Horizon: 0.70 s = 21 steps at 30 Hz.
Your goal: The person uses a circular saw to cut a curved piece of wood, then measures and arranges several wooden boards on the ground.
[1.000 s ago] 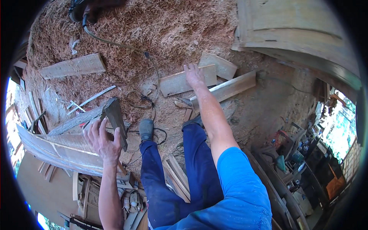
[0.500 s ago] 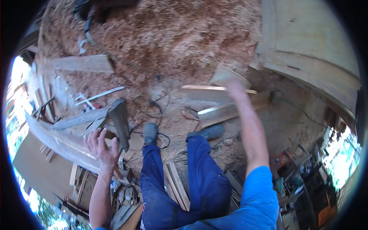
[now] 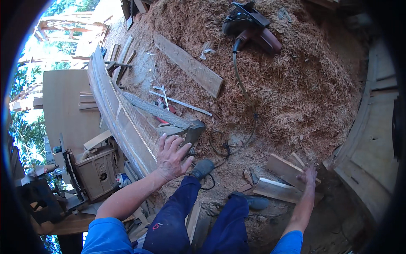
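My left hand [image 3: 172, 158] is raised with its fingers spread, holding nothing. It hovers by the dark end of a rough timber piece [image 3: 195, 131], beside a long, pale board [image 3: 127, 114] that slants away to the far left. At the right, my right hand [image 3: 309, 175] has its fingers closed on the end of a short wooden board [image 3: 284, 168], low over the ground. A second board [image 3: 275, 189] lies just on the near side of it, and a small wood offcut [image 3: 295, 159] shows behind.
Wood shavings [image 3: 304, 97] heap across the far ground. On them rest a dark red corded power tool [image 3: 258, 31] and a loose plank [image 3: 190, 65]. Its cable [image 3: 242, 80] runs toward my boots. A large wooden panel [image 3: 376, 139] stands at right; a wooden box [image 3: 96, 171] stands at left.
My view has swung toward the right, so things sit differently in the picture. My right hand, blurred over the boards before, now grips one board's end. The left stays spread.
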### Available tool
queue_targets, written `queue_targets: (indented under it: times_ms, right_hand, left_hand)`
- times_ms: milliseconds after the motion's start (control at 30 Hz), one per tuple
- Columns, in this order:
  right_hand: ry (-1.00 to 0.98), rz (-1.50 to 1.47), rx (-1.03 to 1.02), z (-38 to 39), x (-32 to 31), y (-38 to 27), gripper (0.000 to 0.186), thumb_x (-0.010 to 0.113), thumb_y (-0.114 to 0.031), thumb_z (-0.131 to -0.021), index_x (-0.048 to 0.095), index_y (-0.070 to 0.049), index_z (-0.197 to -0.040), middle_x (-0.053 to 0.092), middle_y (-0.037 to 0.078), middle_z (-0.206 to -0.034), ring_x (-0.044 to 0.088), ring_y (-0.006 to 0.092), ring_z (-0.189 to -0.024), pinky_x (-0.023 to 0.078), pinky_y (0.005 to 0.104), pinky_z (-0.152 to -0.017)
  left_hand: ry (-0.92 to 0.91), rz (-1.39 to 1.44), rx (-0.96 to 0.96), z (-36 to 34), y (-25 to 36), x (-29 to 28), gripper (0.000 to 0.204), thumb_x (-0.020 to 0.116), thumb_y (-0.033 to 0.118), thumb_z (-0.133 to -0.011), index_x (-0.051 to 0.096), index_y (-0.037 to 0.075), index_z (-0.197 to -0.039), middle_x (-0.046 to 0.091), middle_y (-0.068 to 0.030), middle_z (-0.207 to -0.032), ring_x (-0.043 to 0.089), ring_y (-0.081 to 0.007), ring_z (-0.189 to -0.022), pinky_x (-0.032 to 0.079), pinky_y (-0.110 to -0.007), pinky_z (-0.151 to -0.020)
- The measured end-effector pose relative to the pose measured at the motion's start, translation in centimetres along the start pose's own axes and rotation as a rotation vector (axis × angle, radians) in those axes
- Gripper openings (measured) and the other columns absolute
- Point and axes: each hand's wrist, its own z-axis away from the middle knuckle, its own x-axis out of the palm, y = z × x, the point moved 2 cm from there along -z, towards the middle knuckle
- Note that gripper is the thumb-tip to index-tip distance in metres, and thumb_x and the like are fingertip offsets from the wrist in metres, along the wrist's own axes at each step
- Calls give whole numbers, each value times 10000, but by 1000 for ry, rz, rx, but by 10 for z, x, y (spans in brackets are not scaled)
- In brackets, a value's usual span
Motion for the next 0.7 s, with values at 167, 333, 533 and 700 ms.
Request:
queue_targets:
  times_ms: [167,333,533,700]
  right_hand:
    - [-13,-243,25,4,24,-2,592,651,-350,-886,459,-54,-1361,425,211,-1462,478,437,-1281,438,555,-1048]
    - [70,434,-477,79,24,-55,247,516,-198,-914,670,-116,-1088,651,165,-1134,632,344,-1053,515,483,-898]
    - [-2,339,-167,179,8,-125,335,660,-317,-804,674,-84,-1043,696,164,-957,690,317,-947,555,453,-804]
    - [-122,-175,170,242,-37,-140,491,738,-332,-778,648,-51,-1171,653,271,-1194,647,420,-1100,514,477,-981]
  left_hand:
    - [7,40,9,-8,1,5,471,762,314,-740,667,105,-1151,552,-128,-1183,482,-336,-1229,214,-574,-1154]
    - [1,37,1,-4,-3,-6,429,702,353,-802,652,115,-1156,562,-115,-1198,466,-309,-1245,224,-567,-1160]
    - [47,92,-4,2,-14,-5,394,692,333,-805,659,119,-1134,578,-103,-1175,476,-306,-1239,230,-564,-1164]
    - [66,134,-36,5,-18,1,427,718,323,-765,668,142,-1149,588,-87,-1162,478,-298,-1245,214,-551,-1177]
